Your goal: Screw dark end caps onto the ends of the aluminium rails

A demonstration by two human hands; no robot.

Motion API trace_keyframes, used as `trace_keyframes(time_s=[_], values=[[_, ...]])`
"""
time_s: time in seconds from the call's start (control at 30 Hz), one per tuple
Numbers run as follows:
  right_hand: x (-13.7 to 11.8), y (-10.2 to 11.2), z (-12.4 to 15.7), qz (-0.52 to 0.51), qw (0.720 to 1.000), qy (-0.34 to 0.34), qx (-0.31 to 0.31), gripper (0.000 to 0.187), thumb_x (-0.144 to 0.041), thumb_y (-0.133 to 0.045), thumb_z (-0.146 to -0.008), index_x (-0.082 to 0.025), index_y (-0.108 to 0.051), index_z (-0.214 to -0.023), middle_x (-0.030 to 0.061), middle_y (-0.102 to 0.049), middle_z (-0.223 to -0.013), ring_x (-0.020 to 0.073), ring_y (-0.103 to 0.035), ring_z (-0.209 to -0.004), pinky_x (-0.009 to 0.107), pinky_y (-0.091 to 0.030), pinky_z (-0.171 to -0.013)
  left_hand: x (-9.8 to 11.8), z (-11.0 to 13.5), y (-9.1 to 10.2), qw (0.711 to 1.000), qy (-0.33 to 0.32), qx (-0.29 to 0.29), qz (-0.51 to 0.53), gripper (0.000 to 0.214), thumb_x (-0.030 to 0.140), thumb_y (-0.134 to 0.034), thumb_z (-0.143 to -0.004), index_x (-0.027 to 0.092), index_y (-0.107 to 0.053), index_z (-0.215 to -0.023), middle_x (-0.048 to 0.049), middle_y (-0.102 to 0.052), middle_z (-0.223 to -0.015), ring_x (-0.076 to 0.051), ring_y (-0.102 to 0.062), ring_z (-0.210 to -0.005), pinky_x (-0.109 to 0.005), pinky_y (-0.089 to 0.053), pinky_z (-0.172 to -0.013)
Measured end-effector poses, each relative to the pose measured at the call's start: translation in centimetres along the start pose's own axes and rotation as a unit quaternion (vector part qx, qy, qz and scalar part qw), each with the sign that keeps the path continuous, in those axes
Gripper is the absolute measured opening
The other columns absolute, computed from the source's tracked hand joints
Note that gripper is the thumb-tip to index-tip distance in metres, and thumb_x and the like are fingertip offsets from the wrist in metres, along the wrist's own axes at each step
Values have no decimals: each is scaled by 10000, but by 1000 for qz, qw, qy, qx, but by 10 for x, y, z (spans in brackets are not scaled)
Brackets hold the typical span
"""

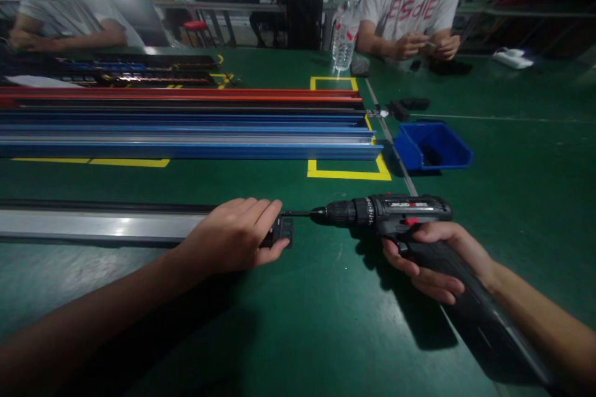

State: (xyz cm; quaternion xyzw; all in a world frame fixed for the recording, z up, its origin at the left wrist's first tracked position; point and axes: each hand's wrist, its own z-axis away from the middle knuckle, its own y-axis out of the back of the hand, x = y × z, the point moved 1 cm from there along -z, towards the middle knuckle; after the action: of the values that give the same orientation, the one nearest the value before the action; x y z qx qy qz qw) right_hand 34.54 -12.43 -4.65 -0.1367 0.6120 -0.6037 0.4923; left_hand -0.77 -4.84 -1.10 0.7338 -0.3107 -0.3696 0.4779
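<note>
A long silver metal rail (93, 224) lies across the green table (326, 322) from the left. My left hand (235, 236) is closed over the rail's right end and pinches a small black end bracket (282, 231) there. My right hand (435, 260) grips the handle of a black cordless drill (395, 212). The drill lies level, pointing left, and its bit touches the bracket.
A stack of red, black and blue rails (186, 124) lies farther back. A blue bin (433, 146) sits right of it, by yellow floor-tape marks (347, 170). A water bottle (344, 31) stands at the far side. Other people sit across and at the left.
</note>
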Motion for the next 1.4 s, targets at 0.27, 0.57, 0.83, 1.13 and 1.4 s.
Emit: trace_keyframes(time_s=[0.27,0.57,0.83,1.13,1.4], values=[[0,0,0,-7,1000,0,-1,384,-313,-405,-987,-31,-632,-1114,102,-654,-870,43,-463,-371,204,-564,-483,0,0,0,1000,-2,-2,3,486,451,-525,-959,38,-682,-1162,-174,-739,-962,-278,-699,-809,-389,-574,-683],[-1,0,-1,-1,1000,-2,-12,408,-311,-406,-986,-25,-658,-1132,97,-654,-874,37,-466,-383,208,-578,-502,1,-1,2,1000,0,0,2,477,443,-547,-948,32,-686,-1145,-177,-738,-942,-281,-694,-783,-392,-571,-663],[0,0,0,-11,1000,7,-21,438,-299,-360,-995,-7,-645,-1156,111,-648,-895,43,-494,-405,217,-588,-527,1,-1,2,1000,0,-1,-5,476,453,-542,-949,45,-689,-1145,-170,-739,-941,-272,-693,-782,-378,-556,-669],[-1,-2,0,-28,999,5,-31,461,-293,-335,-999,19,-620,-1181,133,-643,-923,50,-532,-443,226,-597,-559,1,-1,2,1000,0,-5,-5,493,470,-520,-958,44,-686,-1144,-163,-739,-939,-268,-691,-777,-378,-565,-666],[-1,-2,0,-21,1000,4,-15,431,-297,-358,-993,0,-627,-1154,121,-650,-898,47,-513,-418,214,-583,-528,0,0,1,1000,0,-3,-2,483,459,-527,-955,44,-686,-1144,-169,-742,-952,-271,-700,-796,-376,-572,-682]])
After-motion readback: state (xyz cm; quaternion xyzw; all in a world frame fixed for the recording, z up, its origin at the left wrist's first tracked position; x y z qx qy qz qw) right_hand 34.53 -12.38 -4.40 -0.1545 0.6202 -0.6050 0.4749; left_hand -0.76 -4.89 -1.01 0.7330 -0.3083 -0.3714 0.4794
